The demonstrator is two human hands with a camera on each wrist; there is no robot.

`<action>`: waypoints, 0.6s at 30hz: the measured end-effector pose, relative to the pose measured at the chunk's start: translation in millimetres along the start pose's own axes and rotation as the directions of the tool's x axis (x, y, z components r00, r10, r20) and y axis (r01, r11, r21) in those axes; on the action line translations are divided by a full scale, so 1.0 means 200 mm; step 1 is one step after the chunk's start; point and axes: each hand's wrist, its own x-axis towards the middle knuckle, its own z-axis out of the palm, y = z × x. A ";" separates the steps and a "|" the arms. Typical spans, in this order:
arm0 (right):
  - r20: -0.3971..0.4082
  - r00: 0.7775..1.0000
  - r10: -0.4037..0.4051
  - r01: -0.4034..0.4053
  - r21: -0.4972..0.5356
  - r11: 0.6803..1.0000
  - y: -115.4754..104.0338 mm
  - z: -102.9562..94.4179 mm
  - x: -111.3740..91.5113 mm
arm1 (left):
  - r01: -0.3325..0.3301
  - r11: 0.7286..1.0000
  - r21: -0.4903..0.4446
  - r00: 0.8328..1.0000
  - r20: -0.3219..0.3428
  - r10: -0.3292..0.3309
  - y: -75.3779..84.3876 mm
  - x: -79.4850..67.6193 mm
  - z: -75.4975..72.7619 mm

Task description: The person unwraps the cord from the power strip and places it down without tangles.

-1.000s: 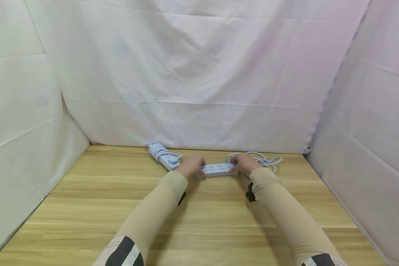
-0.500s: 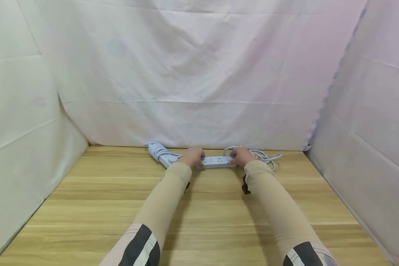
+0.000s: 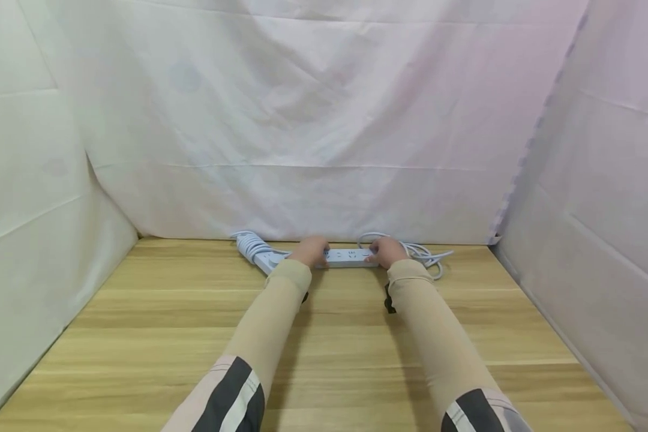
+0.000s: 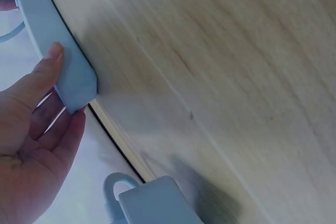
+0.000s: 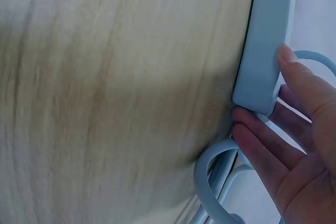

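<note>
A white power strip (image 3: pixel 347 258) lies lengthwise on the tabletop near the back edge, its sockets facing up. My left hand (image 3: pixel 311 250) grips its left end; in the left wrist view the thumb presses the long side (image 4: pixel 50 19) while the fingers reach around the end. At the other end my right hand (image 3: pixel 389 252) holds it the same way, thumb on the side (image 5: pixel 265 40). Just left of my left hand sits a second power strip (image 3: pixel 261 260), its cord (image 3: pixel 251 245) wound around it and partly hidden by that hand.
Loose cord loops (image 3: pixel 423 255) lie behind and to the right of my right hand, also visible as a curled cord (image 5: pixel 210 182) in the right wrist view. White cloth (image 3: pixel 291 204) hangs along the back edge, with cloth sides left and right.
Both hands have pushed the power strip away toward the back edge, mostly in the first half second. The wound-cord strip stays put.
</note>
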 end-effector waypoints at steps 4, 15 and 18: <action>-0.012 1.000 0.025 -0.025 -0.005 1.000 -0.02 0.01 0.00 | -0.020 0.998 0.064 1.000 0.005 0.019 -0.01 0.03 0.01; 0.056 0.996 0.065 -0.059 -0.101 0.993 -0.09 0.04 0.02 | -0.023 0.984 0.174 0.997 -0.062 0.034 0.00 0.01 0.03; 0.073 0.995 0.068 -0.059 -0.114 0.992 -0.11 0.04 0.03 | -0.046 0.980 0.196 0.996 -0.071 0.061 -0.02 0.00 0.04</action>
